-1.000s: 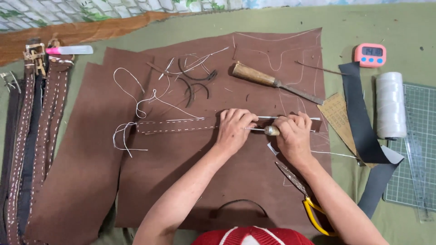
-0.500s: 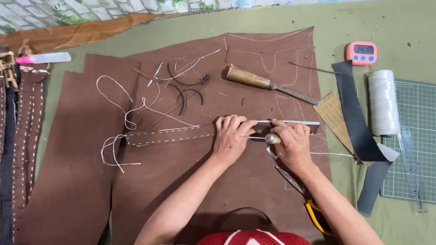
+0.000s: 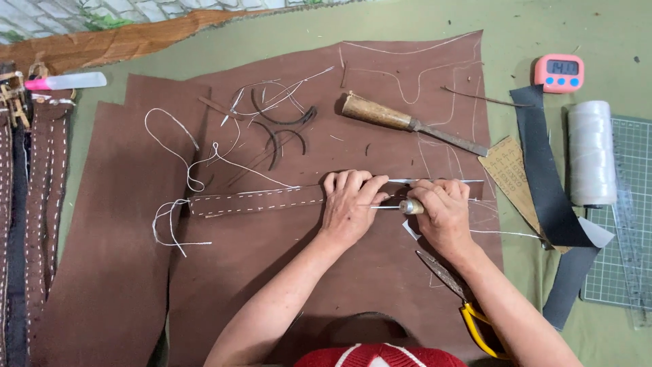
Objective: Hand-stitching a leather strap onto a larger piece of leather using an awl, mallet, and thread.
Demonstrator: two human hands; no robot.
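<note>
The left hand (image 3: pixel 350 204) is pressing flat on the right end of a narrow brown leather strap (image 3: pixel 255 201), fingers spread over it, apparently pinning it so it is not sliding while the tool is working. Its grip is not closing round anything; it is simply bearing down. The right hand (image 3: pixel 441 211), just at 3 o'clock of the left, is wrapping its grip round a small awl (image 3: pixel 401 206) with a metal collar, its thin point aiming toward 9 o'clock at the strap's edge beside the left fingertips.

The strap is lying across the middle of a large brown leather sheet (image 3: pixel 272 272) on the green worktop (image 3: pixel 598 27), running out toward 9 o'clock from the hands. It is showing rows of white stitches along both long edges, and loose white thread (image 3: pixel 178 224) is trailing off its far end. A wooden-handled chisel (image 3: pixel 407 124) is resting at 12 o'clock, yellow-handled scissors (image 3: pixel 468 306) at 5 o'clock.
</note>
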